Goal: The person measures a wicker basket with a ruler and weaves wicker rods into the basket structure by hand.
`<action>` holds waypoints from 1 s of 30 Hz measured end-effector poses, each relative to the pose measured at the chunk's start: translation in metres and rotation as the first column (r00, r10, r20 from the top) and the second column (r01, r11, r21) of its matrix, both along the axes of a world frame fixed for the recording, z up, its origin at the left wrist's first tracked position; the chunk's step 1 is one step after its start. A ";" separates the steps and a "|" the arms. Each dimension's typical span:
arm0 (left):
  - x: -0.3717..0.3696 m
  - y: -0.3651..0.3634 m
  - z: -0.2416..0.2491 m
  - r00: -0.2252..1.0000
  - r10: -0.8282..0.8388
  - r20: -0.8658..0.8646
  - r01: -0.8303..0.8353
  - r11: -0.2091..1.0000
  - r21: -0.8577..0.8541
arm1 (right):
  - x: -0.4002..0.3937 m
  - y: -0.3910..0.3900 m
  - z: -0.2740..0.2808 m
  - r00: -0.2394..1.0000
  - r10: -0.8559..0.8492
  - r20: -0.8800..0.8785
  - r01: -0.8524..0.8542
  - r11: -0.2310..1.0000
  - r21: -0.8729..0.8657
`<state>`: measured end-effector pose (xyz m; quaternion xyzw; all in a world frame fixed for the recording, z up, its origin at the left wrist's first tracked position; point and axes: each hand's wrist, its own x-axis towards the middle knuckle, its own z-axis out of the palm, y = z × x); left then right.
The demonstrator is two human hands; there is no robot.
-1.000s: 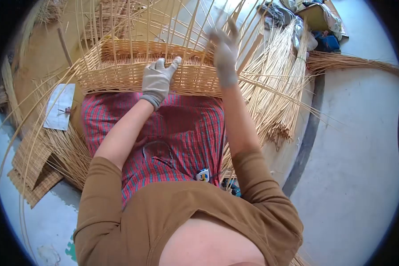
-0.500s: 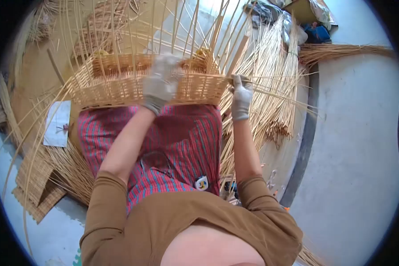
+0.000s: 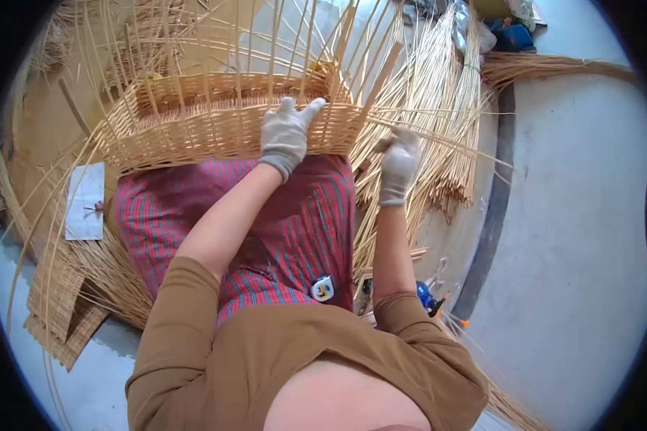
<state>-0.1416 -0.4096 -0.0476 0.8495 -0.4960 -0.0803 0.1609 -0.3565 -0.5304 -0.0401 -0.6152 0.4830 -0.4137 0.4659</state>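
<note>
A half-woven wicker basket (image 3: 194,129) rests at my knees, its tall stakes standing up from the wall. My left hand (image 3: 285,135), in a pale work glove, lies against the outside of the near wall with thumb and forefinger spread at the rim. Off the basket's right corner is my right hand (image 3: 400,161), gloved too and slightly blurred, its fingers apart. Just above it, loose weaving strands (image 3: 446,142) stick out to the right from the corner, beside a flat wooden stick (image 3: 382,79) that leans upright.
Striped cloth (image 3: 237,208) covers my lap, with a small white tape measure (image 3: 322,289) on it. Bundles of peeled canes (image 3: 438,93) lie at right, darker rods (image 3: 553,65) beyond. A white card (image 3: 85,201) and woven mats (image 3: 63,305) are at left.
My left hand, blurred earlier, has slid right along the near wall and now shows spread fingers. My right hand has come away from the corner strands, slightly down and to the right.
</note>
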 end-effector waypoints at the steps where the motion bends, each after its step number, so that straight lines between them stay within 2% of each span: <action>1: 0.004 0.004 0.003 0.995 -0.056 -0.081 0.054 0.998 -0.033 | 0.035 0.028 0.028 0.974 0.065 -0.218 -0.076 0.996 -0.041; 2: 0.007 0.012 0.008 0.982 -0.112 -0.151 0.103 0.993 -0.064 | 0.071 0.050 0.062 0.900 0.122 -0.418 -0.161 0.985 -0.060; 3: 0.017 0.029 0.003 0.942 -0.261 -0.213 0.132 0.867 -0.481 | 0.076 0.047 0.049 0.915 0.140 -0.379 -0.171 0.984 -0.050; 4: 0.034 0.056 -0.001 0.960 -0.221 -0.169 0.124 0.884 -0.451 | 0.073 0.034 0.025 0.814 0.101 -0.572 -0.231 0.960 -0.158; 5: 0.051 0.094 0.010 0.983 -0.146 -0.113 0.071 0.866 -0.496 | 0.079 0.019 -0.001 0.693 0.040 -0.720 -0.319 0.912 -0.257; 6: 0.073 0.131 0.019 0.997 -0.064 -0.052 0.025 0.838 -0.545 | 0.075 0.003 -0.019 0.755 0.104 -0.648 -0.374 0.879 -0.295; 7: 0.105 0.173 0.006 0.995 0.044 -0.088 -0.088 0.786 -0.612 | 0.083 0.003 -0.008 0.622 0.123 -0.773 -0.319 0.942 -0.106; 8: 0.136 0.214 -0.013 0.946 0.324 0.012 -0.256 0.769 -0.586 | 0.078 0.000 -0.034 0.850 0.089 -0.519 -0.267 0.923 -0.279; 9: 0.158 0.239 -0.017 0.819 0.529 -0.220 -0.542 0.590 -0.599 | 0.090 0.017 -0.036 0.903 0.045 -0.428 -0.170 0.951 -0.258; 10: 0.177 0.258 -0.018 0.608 0.655 -0.449 -0.770 0.349 -0.533 | 0.100 0.032 -0.031 0.937 -0.015 -0.349 -0.069 0.972 -0.225; 11: 0.195 0.270 -0.010 0.610 0.663 -0.434 -0.767 0.358 -0.533 | 0.123 0.060 -0.022 0.939 -0.008 -0.343 -0.068 0.975 -0.209; 13: 0.213 0.262 0.008 0.618 0.663 -0.423 -0.786 0.517 -0.339 | 0.173 0.122 0.002 0.903 0.258 -0.344 -0.318 0.939 -0.132; 14: 0.232 0.275 -0.004 0.629 0.652 -0.423 -0.777 0.521 -0.352 | 0.198 0.154 -0.010 0.835 0.484 -0.261 -0.542 0.805 -0.242; 15: 0.255 0.291 -0.031 0.566 0.407 -0.717 -0.802 0.472 -0.366 | 0.226 0.186 -0.013 0.678 0.696 0.237 -0.729 0.678 0.095; 16: 0.274 0.304 -0.053 0.432 0.094 -0.897 -0.832 0.427 -0.356 | 0.253 0.220 0.011 0.636 0.724 0.266 -0.770 0.616 0.166; 17: 0.285 0.314 -0.063 0.345 -0.118 -0.931 -0.813 0.458 -0.359 | 0.281 0.239 0.026 0.601 0.770 0.213 -0.799 0.566 0.203; 18: 0.272 0.317 -0.036 0.459 0.220 -0.861 -0.771 0.580 -0.263 | 0.325 0.255 0.030 0.682 0.720 0.125 -0.729 0.682 0.050; 19: 0.260 0.313 -0.005 0.579 0.491 -0.651 -0.724 0.677 -0.134 | 0.380 0.259 0.032 0.782 0.620 0.061 -0.611 0.783 -0.116; 20: 0.248 0.318 -0.008 0.588 0.485 -0.647 -0.712 0.690 -0.130 | 0.420 0.253 0.017 0.827 0.553 0.105 -0.561 0.823 0.084; 21: 0.243 0.323 -0.010 0.765 0.401 -0.504 -0.559 0.802 -0.210 | 0.455 0.245 0.002 0.868 0.475 0.143 -0.496 0.822 0.279; 22: 0.247 0.324 -0.011 0.842 0.337 -0.421 -0.458 0.859 -0.229 | 0.473 0.238 -0.004 0.878 0.453 0.153 -0.478 0.830 0.286; 23: 0.251 0.325 -0.013 0.905 0.266 -0.332 -0.354 0.903 -0.244 | 0.488 0.233 -0.009 0.936 0.317 0.154 -0.352 0.870 0.345; 24: 0.260 0.326 -0.013 0.950 0.244 -0.193 -0.298 0.891 -0.342 | 0.503 0.233 -0.018 0.973 0.178 0.149 -0.225 0.886 0.406; 25: 0.269 0.326 -0.014 0.973 0.223 -0.057 -0.226 0.873 -0.433 | 0.512 0.235 -0.030 0.975 0.159 0.155 -0.210 0.885 0.415; 26: 0.277 0.322 -0.014 0.977 0.207 -0.059 -0.212 0.881 -0.423 | 0.515 0.239 -0.038 0.984 0.039 0.173 -0.096 0.938 0.334; 27: 0.285 0.319 -0.006 0.914 0.281 -0.293 -0.352 0.909 -0.224 | 0.517 0.239 -0.045 0.982 -0.026 0.185 -0.030 0.955 0.293; 28: 0.289 0.319 -0.013 0.883 0.291 -0.369 -0.370 0.914 -0.165 | 0.519 0.240 -0.052 0.976 -0.088 0.197 0.037 0.967 0.251; 30: 0.300 0.321 -0.031 0.801 0.328 -0.501 -0.399 0.916 -0.037 | 0.496 0.252 0.000 0.884 0.056 0.464 -0.172 0.962 0.212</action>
